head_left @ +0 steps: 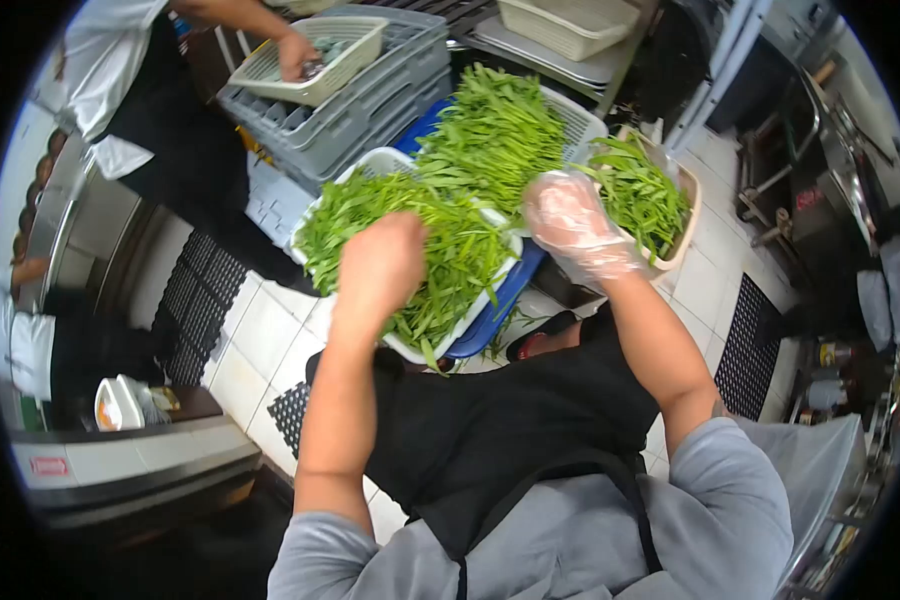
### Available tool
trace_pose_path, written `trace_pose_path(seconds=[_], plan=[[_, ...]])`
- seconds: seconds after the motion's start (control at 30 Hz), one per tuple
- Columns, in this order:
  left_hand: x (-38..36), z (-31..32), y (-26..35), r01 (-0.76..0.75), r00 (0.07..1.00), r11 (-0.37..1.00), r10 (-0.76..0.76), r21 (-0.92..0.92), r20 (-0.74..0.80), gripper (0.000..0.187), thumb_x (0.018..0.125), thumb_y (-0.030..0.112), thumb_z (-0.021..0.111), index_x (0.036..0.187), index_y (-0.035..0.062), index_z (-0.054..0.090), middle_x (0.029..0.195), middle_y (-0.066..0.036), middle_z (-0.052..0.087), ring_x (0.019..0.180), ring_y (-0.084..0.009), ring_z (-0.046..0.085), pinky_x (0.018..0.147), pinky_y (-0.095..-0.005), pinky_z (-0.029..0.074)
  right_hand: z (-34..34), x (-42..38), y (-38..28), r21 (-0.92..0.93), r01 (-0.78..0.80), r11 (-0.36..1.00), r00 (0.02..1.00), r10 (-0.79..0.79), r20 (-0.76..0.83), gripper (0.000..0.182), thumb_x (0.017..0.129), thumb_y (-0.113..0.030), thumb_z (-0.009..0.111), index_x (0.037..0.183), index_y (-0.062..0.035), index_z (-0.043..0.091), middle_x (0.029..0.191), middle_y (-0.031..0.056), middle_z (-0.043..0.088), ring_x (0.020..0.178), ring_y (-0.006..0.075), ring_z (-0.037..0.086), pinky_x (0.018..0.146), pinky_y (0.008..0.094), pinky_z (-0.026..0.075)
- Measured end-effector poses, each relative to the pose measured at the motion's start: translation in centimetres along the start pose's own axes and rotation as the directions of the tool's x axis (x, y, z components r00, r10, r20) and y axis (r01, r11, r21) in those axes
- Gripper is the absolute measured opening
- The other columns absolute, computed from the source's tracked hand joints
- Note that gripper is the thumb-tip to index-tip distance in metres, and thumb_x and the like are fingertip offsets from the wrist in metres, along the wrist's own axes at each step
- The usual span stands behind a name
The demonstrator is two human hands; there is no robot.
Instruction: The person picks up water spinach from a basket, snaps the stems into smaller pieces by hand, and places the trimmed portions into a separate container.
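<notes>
Greens point(410, 225) fill the white basket point(382, 160); the left hand point(380, 265), bare, presses into them, grip hidden. The gloved right hand point(575, 225), at three o'clock, has fingers curled, hold unclear. Sorting looks midway: two more baskets heaped.

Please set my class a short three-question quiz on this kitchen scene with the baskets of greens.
1. True or false: the person's right hand wears a clear plastic glove.
2. The bare left hand rests on: A) leafy green vegetables in a white plastic basket; B) a grey stacked crate; C) a black floor mat.
3. How many baskets holding greens sit in front of the person?
Key: 1 true; 2 A; 3 three.
</notes>
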State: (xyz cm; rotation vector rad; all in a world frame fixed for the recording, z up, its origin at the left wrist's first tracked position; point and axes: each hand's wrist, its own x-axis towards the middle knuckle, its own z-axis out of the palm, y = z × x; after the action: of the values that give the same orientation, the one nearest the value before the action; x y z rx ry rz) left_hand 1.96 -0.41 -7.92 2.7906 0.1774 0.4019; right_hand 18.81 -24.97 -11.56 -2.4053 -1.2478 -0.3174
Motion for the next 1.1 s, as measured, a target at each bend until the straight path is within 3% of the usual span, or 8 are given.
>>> trace_pose_path(seconds=[0.1, 0.2, 0.27, 0.37, 0.53, 0.77, 1.03, 1.1], plan=[[-3.3, -1.6, -3.4, 0.247, 0.968, 0.937, -0.251, -0.245, 0.017, 0.027, 0.092, 0.025, 0.075, 0.103, 0.0007, 0.071, 0.083, -0.02, 0.068, 0.074, -0.0342, 0.067, 0.069, -0.0433, 0.052, -4.2, -3.6, 4.9, 0.067, -0.102, 0.993, 0.972, 0.113, -0.207, 0.025, 0.093, -0.018, 0.059, 0.107, -0.0022, 0.073, 0.101, 0.0186, 0.073, 0.098, 0.0374, 0.068, 0.094, 0.046, 0.053], [-5.6, -2.0, -6.6, 0.399, 0.906, 0.847, -0.423, -0.352, 0.008, 0.028, 0.098, 0.026, 0.068, 0.101, -0.002, 0.068, 0.068, -0.015, 0.058, 0.063, -0.0208, 0.054, 0.063, -0.036, 0.046, -6.4, -6.2, 12.5, 0.347, -0.334, 0.876, 0.839, 0.444, -0.315, 0.028, 0.098, -0.023, 0.058, 0.112, -0.0055, 0.074, 0.112, 0.0168, 0.074, 0.107, 0.0355, 0.068, 0.097, 0.0451, 0.052], [-5.6, -1.2, -9.2, 0.383, 0.895, 0.8, -0.445, -0.462, -0.029, 0.032, 0.103, 0.029, 0.063, 0.1, -0.0032, 0.065, 0.066, -0.011, 0.05, 0.063, -0.0157, 0.045, 0.062, -0.0339, 0.043, -7.3, -7.1, 16.6, -0.132, -0.447, 0.885, 0.892, 0.429, -0.143, 0.03, 0.096, -0.025, 0.061, 0.117, -0.0065, 0.072, 0.125, 0.0205, 0.069, 0.115, 0.0394, 0.064, 0.102, 0.0462, 0.05], [-1.8, -0.8, -11.0, 0.315, 0.898, 0.889, -0.392, -0.332, -0.198, 0.033, 0.1, 0.03, 0.065, 0.108, -0.0015, 0.07, 0.078, -0.02, 0.068, 0.072, -0.0335, 0.066, 0.072, -0.0405, 0.051, -7.4, -7.6, 15.4, -0.416, -0.349, 0.84, 0.937, 0.298, -0.185, 0.034, 0.094, -0.028, 0.065, 0.119, -0.0055, 0.072, 0.131, 0.0221, 0.066, 0.122, 0.0408, 0.061, 0.108, 0.0469, 0.047], [9.0, 5.8, -15.0, 0.345, 0.937, 0.935, -0.348, -0.078, -0.03, 0.033, 0.093, 0.027, 0.065, 0.11, 0.0011, 0.075, 0.105, -0.028, 0.072, 0.101, -0.044, 0.07, 0.091, -0.0482, 0.056, -5.1, -8.2, 5.7, 0.065, -0.374, 0.925, 0.886, 0.377, -0.271, 0.039, 0.087, -0.015, 0.071, 0.123, -0.0028, 0.07, 0.135, 0.0213, 0.064, 0.128, 0.0392, 0.058, 0.111, 0.0492, 0.043], [14.9, 16.1, -17.7, 0.2, 0.846, 0.93, -0.323, 0.308, 0.424, 0.034, 0.089, 0.02, 0.062, 0.117, 0.0055, 0.075, 0.121, -0.023, 0.072, 0.116, -0.0377, 0.069, 0.101, -0.0469, 0.054, -3.0, -13.2, -1.1, 0.141, -0.289, 0.947, 0.948, 0.304, -0.098, 0.036, 0.083, -0.013, 0.076, 0.117, -0.0044, 0.071, 0.129, 0.0205, 0.065, 0.128, 0.0434, 0.056, 0.11, 0.0523, 0.043], [11.9, 12.8, -18.4, 0.283, 0.932, 0.903, -0.18, -0.323, 0.314, 0.033, 0.09, 0.028, 0.071, 0.115, 0.0058, 0.075, 0.106, -0.022, 0.075, 0.098, -0.0379, 0.07, 0.09, -0.0442, 0.053, -3.7, -18.5, 1.0, 0.272, -0.549, 0.79, 0.82, 0.573, -0.009, 0.032, 0.082, -0.013, 0.075, 0.113, -0.0045, 0.072, 0.123, 0.0196, 0.067, 0.12, 0.0403, 0.06, 0.107, 0.0497, 0.045], [11.4, 9.8, -16.0, 0.326, 0.936, 0.908, -0.27, -0.265, 0.226, 0.032, 0.093, 0.029, 0.072, 0.116, 0.007, 0.076, 0.103, -0.021, 0.075, 0.095, -0.0346, 0.071, 0.088, -0.0427, 0.053, -3.0, -17.0, 0.7, 0.305, -0.484, 0.82, 0.861, 0.508, 0.002, 0.032, 0.084, -0.016, 0.076, 0.114, -0.0059, 0.073, 0.123, 0.0186, 0.068, 0.121, 0.0387, 0.061, 0.106, 0.0487, 0.045]])
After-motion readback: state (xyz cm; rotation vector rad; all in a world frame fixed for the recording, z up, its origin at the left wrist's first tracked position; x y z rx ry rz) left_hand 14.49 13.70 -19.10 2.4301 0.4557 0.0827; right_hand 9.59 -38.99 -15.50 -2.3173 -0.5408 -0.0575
